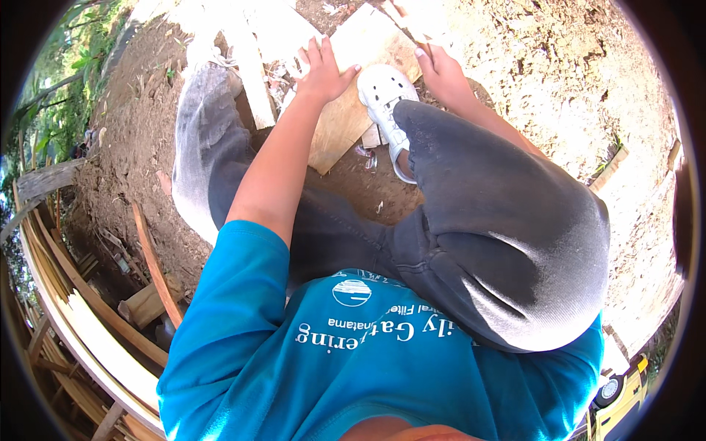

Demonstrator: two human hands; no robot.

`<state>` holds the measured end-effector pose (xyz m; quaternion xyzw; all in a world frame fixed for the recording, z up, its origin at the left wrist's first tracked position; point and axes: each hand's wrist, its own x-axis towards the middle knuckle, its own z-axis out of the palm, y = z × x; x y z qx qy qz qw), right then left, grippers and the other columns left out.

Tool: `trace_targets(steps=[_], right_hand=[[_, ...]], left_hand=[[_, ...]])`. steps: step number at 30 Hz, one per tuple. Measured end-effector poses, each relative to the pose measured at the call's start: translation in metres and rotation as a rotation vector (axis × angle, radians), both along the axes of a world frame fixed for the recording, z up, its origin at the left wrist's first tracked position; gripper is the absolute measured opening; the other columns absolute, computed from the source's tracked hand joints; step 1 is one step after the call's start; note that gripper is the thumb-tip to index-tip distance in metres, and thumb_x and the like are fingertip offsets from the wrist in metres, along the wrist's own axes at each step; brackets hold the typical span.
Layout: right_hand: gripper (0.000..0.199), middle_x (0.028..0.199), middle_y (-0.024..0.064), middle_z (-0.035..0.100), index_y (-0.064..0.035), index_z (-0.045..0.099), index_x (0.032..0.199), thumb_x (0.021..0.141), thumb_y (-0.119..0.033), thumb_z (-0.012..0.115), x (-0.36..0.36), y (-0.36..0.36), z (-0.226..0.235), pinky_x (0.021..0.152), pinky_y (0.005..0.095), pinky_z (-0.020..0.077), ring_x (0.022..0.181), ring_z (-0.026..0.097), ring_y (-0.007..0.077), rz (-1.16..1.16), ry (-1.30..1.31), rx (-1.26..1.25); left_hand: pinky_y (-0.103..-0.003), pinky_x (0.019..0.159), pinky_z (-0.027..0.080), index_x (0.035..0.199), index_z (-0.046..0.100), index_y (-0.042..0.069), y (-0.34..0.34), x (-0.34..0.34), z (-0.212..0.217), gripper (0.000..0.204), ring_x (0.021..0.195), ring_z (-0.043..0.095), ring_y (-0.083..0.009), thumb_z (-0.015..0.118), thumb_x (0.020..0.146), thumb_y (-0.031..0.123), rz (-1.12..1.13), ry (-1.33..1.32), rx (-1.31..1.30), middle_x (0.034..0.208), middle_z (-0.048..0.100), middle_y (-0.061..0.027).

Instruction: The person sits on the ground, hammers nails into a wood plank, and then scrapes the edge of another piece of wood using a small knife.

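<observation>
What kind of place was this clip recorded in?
Most likely an outdoor woodworking or building spot on bare ground: dirt all around, stacked timber planks at the left, and a wooden board pinned under a white shoe with both hands on it.

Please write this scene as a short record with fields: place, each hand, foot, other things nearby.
place: bare dirt ground outdoors
left hand: open, flat on wooden board
right hand: at the board's far edge, fingers curled, around what cannot be told
foot: white shoe stands on the board
nearby: stacked wooden planks at left

Rough pale wood board (pixel 353 95); seemingly plastic shoe (pixel 386 92).
</observation>
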<state>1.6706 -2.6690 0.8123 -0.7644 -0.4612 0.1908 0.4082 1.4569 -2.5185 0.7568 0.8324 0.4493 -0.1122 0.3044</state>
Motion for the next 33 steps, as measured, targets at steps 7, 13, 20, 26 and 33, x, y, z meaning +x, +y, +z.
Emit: trace_targets(steps=[7,13,20,26,33], right_hand=[[0.034,0.071,0.0109,0.058,0.001,0.06,0.106,0.107,-0.031,0.05,0.008,-0.002,0.022,0.059,0.0348,0.0434,0.062,0.053,0.0159,0.033,0.222,-0.377],[0.032,0.075,0.0111,0.06,0.0019,0.059,0.107,0.107,-0.029,0.051,-0.011,-0.015,0.017,0.062,0.0355,0.0445,0.066,0.055,0.0179,-0.063,0.175,-0.127],[0.032,0.074,0.011,0.06,0.0023,0.06,0.105,0.106,-0.029,0.052,-0.012,-0.007,0.023,0.064,0.0353,0.0453,0.067,0.056,0.0189,-0.02,0.155,-0.173],[0.031,0.074,0.0136,0.062,0.001,0.061,0.106,0.104,-0.029,0.055,-0.002,-0.004,0.017,0.064,0.0372,0.046,0.067,0.058,0.0241,-0.017,0.094,-0.286],[0.032,0.075,0.0137,0.065,-0.0002,0.064,0.11,0.104,-0.03,0.056,0.002,-0.019,0.019,0.065,0.0363,0.0482,0.067,0.061,0.0213,-0.072,0.241,-0.266]], left_hand=[[-0.074,0.106,0.034,0.162,0.009,0.011,0.001,-0.005,-0.019,0.104,0.154,-0.002,-0.0465,0.059,0.09,0.067,-0.027,-0.056,0.052,0.168,0.001,-0.0206],[-0.07,0.109,0.034,0.161,0.011,0.009,0.0,-0.006,-0.016,0.104,0.153,-0.001,-0.0494,0.061,0.09,0.066,-0.015,-0.042,0.023,0.166,0.003,-0.024],[-0.065,0.114,0.03,0.161,0.011,0.006,0.003,0.0,-0.002,0.106,0.151,0.003,-0.0538,0.062,0.089,0.065,-0.039,-0.005,0.01,0.165,0.005,-0.0281],[-0.065,0.113,0.032,0.161,0.013,0.008,0.004,0.0,0.0,0.104,0.15,0.001,-0.0547,0.062,0.089,0.065,-0.044,0.07,0.029,0.165,0.007,-0.0279],[-0.045,0.094,0.05,0.117,0.07,0.009,0.026,0.064,0.022,0.038,0.105,0.063,-0.0353,0.076,0.079,0.01,0.102,-0.786,0.395,0.109,0.069,-0.0144]])
